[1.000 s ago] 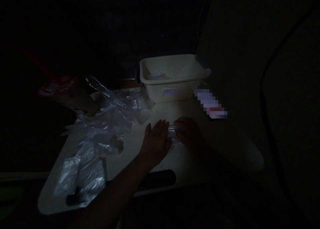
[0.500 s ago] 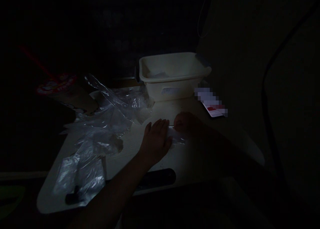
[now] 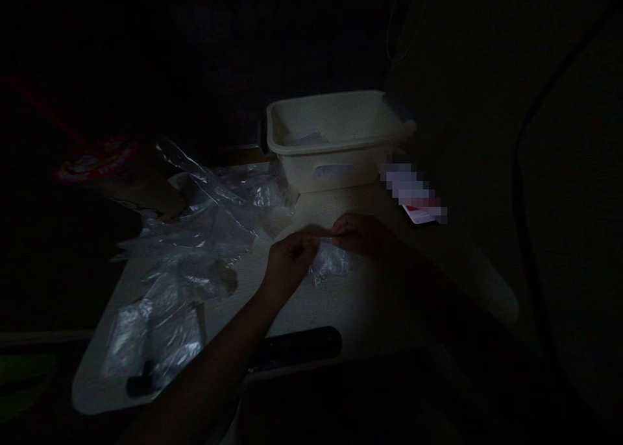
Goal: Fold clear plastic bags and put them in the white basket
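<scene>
A small clear plastic bag [image 3: 329,261] hangs between my two hands over the middle of the white table [image 3: 272,309]. My left hand [image 3: 292,258] pinches the left end of its upper edge. The right end of that edge is pinched by my right hand [image 3: 363,233]. Both hands are closed, with fingertips close together. The view is very dark, so whatever may be inside the bag cannot be made out.
Behind the hands stands a cream plastic bin [image 3: 331,169] with flat pieces inside. A lit phone [image 3: 421,213] lies right of it. Crumpled clear plastic bags [image 3: 209,231] spread over the left side, beside a drink cup [image 3: 141,189] with a red straw. A dark slot [image 3: 302,344] runs along the front edge.
My left hand has gone from lying flat on the table to pinching the bag's edge. The bag has been lifted, and my right hand has shifted slightly up.
</scene>
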{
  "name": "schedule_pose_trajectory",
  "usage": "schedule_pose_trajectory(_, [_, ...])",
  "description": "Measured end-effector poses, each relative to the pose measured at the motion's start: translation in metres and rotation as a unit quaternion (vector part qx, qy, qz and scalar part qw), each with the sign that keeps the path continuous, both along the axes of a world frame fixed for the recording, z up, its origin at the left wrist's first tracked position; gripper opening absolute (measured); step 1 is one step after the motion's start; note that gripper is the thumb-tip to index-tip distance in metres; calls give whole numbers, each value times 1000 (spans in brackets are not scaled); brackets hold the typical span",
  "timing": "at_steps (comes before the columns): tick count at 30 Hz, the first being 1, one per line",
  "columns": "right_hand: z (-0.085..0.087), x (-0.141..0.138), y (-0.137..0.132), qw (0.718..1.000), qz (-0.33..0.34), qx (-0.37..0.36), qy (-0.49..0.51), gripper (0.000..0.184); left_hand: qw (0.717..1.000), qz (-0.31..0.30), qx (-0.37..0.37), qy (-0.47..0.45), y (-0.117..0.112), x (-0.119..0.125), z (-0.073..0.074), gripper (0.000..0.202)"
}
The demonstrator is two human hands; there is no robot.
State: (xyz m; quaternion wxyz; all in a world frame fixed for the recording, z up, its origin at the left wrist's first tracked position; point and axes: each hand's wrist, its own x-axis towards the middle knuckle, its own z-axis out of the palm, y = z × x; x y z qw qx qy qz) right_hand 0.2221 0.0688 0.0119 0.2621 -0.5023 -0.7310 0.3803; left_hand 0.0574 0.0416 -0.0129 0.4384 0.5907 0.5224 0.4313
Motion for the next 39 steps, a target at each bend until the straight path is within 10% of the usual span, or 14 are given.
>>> schedule_pose_trajectory(39, [-2, -1, -1, 996, -44, 59, -47, 20, 994, 96, 12, -51, -1, 3, 3, 13])
